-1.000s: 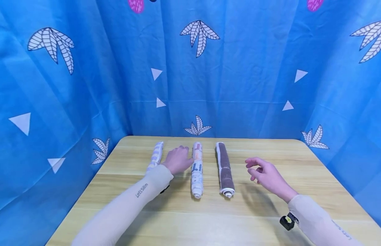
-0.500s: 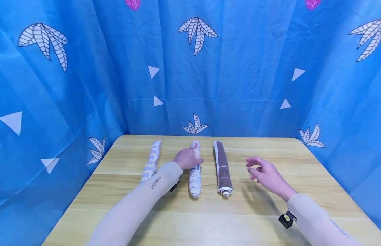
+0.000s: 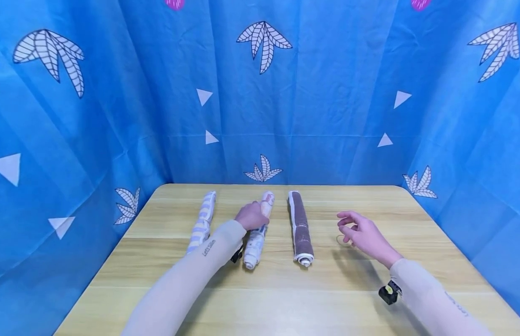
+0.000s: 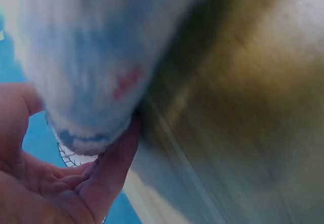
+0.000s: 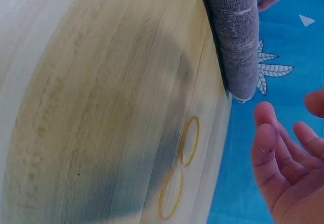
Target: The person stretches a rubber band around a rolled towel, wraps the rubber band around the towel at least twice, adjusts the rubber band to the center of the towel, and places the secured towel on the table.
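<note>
My left hand point(image 3: 250, 216) grips the middle rolled towel point(image 3: 254, 247), a white one with patches of colour. In the left wrist view its thumb and fingers point(image 4: 114, 176) curl round this roll, which looks blurred there. The roll lies aslant, near end to the left. Left of it is a purple-and-white striped rolled towel point(image 3: 204, 217), partly behind my left sleeve. To the right lies a brown rolled towel point(image 3: 301, 228) with a white edge. My right hand point(image 3: 362, 233) hovers over the table with fingers loosely bent, holding nothing.
Two thin yellow rings point(image 5: 190, 140), like rubber bands, lie on the wooden table point(image 3: 276, 308) below my right hand. A blue curtain point(image 3: 327, 93) with white leaf prints surrounds the table at the back and both sides.
My left hand has moved right from between the striped and middle rolls and taken hold of the middle one, whose near end has swung left. My right hand has hardly moved.
</note>
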Demonstrator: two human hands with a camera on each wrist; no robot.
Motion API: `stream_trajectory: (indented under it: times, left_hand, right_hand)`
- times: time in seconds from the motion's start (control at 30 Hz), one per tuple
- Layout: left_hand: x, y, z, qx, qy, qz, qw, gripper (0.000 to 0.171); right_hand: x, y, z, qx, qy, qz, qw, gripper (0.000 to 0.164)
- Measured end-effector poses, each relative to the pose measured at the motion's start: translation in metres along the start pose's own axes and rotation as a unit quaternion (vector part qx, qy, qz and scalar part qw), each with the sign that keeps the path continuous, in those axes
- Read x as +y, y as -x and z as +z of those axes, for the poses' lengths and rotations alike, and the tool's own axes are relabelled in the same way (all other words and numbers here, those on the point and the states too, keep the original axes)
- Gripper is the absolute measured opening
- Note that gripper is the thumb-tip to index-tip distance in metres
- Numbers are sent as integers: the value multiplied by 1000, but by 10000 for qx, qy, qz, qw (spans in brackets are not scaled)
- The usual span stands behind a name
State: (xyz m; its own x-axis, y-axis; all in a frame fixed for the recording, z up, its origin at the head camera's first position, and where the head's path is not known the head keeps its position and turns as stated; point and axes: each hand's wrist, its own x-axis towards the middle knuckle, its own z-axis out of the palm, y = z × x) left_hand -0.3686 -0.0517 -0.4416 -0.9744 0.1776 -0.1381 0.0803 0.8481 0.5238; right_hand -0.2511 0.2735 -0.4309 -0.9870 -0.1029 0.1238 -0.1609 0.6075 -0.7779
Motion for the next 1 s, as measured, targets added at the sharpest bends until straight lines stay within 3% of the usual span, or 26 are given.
stream_trajectory:
  times: [0.27,0.5,0.67,1.0]
  left_hand:
    - [1,12,-5,60,29,236,9997,42]
    - [9,25,-10,163,374,648,9971,60]
    - [12,35,-13,254,498,809,9952,56]
    - [17,60,-21,311,25,1430,9892,65]
  right_hand:
    - [3,-3,-1,-151,341,65,9993,35]
    - [9,-7,-3,-285,707,-30,9971,34]
    - [12,-11,-3,-404,995,-219,9940,31]
    - [16,-17,3,-642,1839,-363,9802,24]
